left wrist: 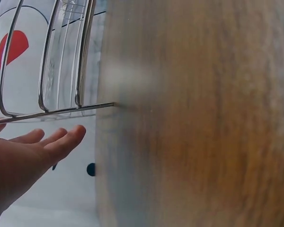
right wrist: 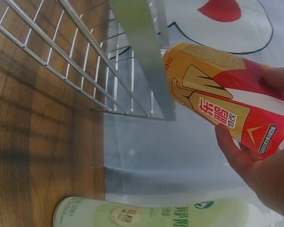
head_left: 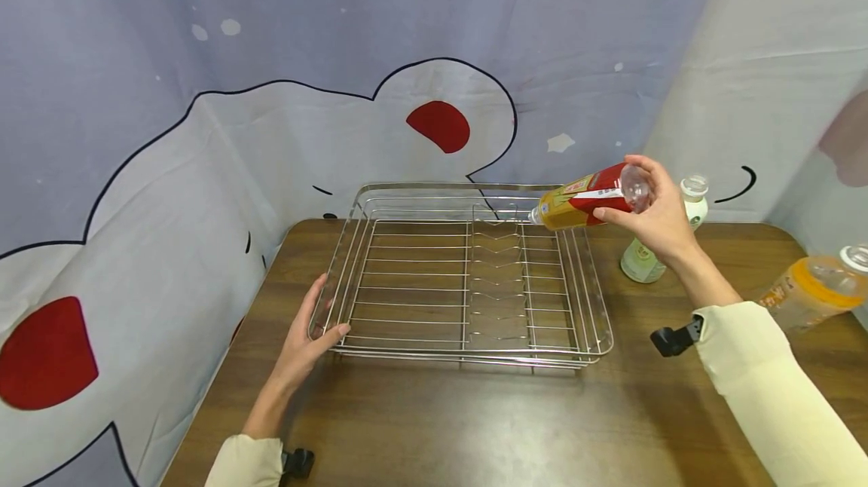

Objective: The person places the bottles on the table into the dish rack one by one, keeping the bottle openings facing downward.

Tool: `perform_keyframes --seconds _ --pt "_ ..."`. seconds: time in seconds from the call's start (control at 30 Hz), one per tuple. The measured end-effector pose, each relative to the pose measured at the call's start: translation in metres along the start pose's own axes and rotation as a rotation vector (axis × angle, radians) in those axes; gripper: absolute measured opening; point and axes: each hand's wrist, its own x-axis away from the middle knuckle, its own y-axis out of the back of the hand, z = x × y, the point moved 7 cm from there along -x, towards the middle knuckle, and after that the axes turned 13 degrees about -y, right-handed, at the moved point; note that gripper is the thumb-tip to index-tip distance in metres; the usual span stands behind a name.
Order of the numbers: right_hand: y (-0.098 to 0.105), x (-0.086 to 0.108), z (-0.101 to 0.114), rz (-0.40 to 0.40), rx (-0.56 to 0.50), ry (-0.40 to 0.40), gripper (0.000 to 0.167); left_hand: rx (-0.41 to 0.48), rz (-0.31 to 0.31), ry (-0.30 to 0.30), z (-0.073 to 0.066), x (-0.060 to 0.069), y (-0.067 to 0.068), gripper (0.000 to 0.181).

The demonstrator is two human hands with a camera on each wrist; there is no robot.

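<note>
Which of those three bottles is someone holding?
The red-and-yellow bottle, gripped in the right hand. No hand holds the pale green bottle or the orange-banded bottle.

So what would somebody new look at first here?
Probably the red-and-yellow bottle, tilted neck-down in the right hand near the far right of the rack. Next, the shiny wire rack on the wooden table, with the left hand at its near left corner. The red shape on the cloth behind stands out too.

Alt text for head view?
A right hand holds a red and yellow bottle, neck tilted down, at a wire rack on a table; a left hand holds the rack's near left corner. At right, a green bottle and orange bottle.
</note>
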Motion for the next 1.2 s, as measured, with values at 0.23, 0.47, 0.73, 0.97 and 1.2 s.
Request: perform_keyframes --seconds 0.23,0.47,0.73,0.97,1.2 --pt "-0.011 -0.012 -0.013 0.018 0.048 -0.037 0.081 0.092 0.022 -0.014 0.002 0.001 -0.003 0.082" --pt "-0.020 -0.020 -0.019 0.005 0.130 -0.053 0.084 0.171 0.064 -0.031 0.004 0.003 -0.006 0.083" --pt "-0.028 -0.023 -0.018 0.004 0.220 -0.063 0.083 0.225 0.056 -0.016 0.005 0.005 -0.007 0.083" --pt "-0.033 -0.029 -0.021 0.028 0.287 -0.093 0.085 0.221 0.061 -0.006 0.005 0.005 -0.008 0.084" --pt "-0.037 -0.035 -0.019 0.074 0.334 -0.091 0.086 0.225 0.060 -0.004 0.005 0.005 -0.008 0.084"
